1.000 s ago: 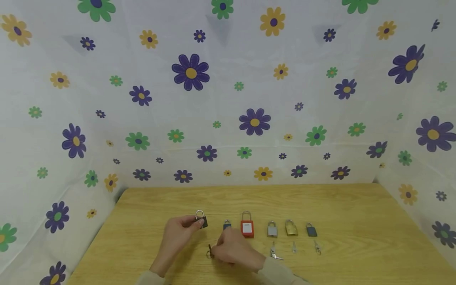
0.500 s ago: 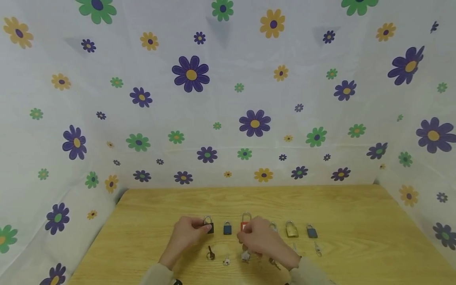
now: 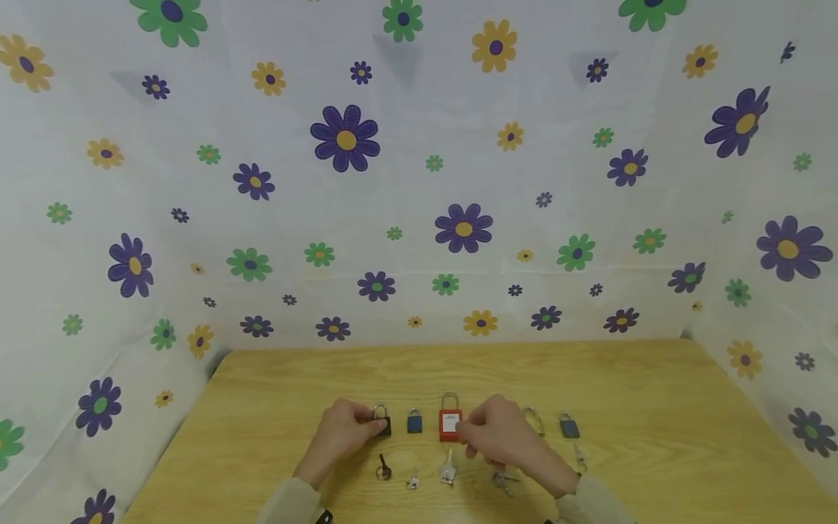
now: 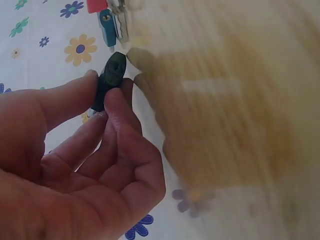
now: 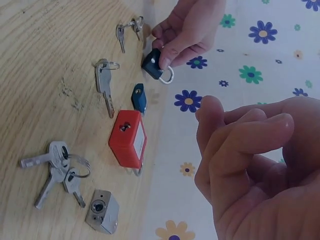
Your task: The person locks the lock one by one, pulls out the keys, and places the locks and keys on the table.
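Note:
My left hand point(image 3: 342, 431) pinches a black padlock point(image 3: 382, 427) between thumb and fingers, at the left end of a row of padlocks. The left wrist view shows its keyhole end point(image 4: 116, 65) facing the camera. My right hand point(image 3: 504, 433) hovers just right of the red padlock point(image 3: 449, 423), fingers loosely curled and holding nothing. Close by are a silver padlock point(image 5: 103, 212), hidden behind that hand in the head view, and a bunch of keys point(image 5: 60, 167). Between the black and red padlocks stands a small blue padlock point(image 3: 414, 422).
Farther right are a brass padlock point(image 3: 535, 421), partly covered, and another blue padlock point(image 3: 569, 426) with keys point(image 3: 580, 458) before it. A dark key point(image 3: 383, 468), small keys point(image 3: 412, 480) and a silver key point(image 3: 448, 469) lie in front. Flowered cloth point(image 3: 419, 182) surrounds the wooden table point(image 3: 294, 386).
My right hand has left the dark key and swept right, past the red padlock. My left hand has brought the black padlock right and nearer, beside the small blue one.

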Motion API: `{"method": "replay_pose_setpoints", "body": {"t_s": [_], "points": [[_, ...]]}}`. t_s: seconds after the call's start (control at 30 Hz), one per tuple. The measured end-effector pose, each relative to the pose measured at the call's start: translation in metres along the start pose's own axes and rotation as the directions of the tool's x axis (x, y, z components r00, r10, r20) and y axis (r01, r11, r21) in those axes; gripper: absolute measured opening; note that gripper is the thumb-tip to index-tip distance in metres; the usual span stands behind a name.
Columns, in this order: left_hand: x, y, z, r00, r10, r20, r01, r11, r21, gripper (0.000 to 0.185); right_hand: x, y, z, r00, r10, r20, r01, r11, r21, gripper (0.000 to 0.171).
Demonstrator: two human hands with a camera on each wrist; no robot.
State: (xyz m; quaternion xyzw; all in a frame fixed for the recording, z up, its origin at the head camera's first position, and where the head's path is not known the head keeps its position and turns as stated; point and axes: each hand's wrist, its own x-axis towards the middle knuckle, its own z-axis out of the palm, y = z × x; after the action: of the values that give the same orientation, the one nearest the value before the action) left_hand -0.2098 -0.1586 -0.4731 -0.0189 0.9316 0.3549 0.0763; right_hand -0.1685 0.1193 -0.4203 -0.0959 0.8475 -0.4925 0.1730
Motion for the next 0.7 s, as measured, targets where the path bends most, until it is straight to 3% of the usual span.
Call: {"method": "replay_pose_setpoints", "body": {"t_s": [0.23, 0.43, 0.7], "points": [[0.0, 0.0, -0.005, 1.0, -0.004, 0.007, 0.003, 0.997, 0.078, 0.019, 0.0, 0.004, -0.005, 1.0, 0.014, -0.028, -0.015, 0.998, -0.064, 0.029], [-0.005, 0.003, -0.009, 0.999, 0.031, -0.022, -0.028, 0.991, 0.133, 0.021, -0.008, 0.012, -0.009, 0.999, 0.035, -0.037, -0.037, 0.998, -0.052, 0.03], [-0.007, 0.008, -0.006, 0.998, 0.056, -0.017, -0.052, 0.986, 0.159, 0.021, -0.024, 0.028, -0.04, 0.99, 0.078, -0.118, -0.084, 0.995, -0.049, 0.029]]}}
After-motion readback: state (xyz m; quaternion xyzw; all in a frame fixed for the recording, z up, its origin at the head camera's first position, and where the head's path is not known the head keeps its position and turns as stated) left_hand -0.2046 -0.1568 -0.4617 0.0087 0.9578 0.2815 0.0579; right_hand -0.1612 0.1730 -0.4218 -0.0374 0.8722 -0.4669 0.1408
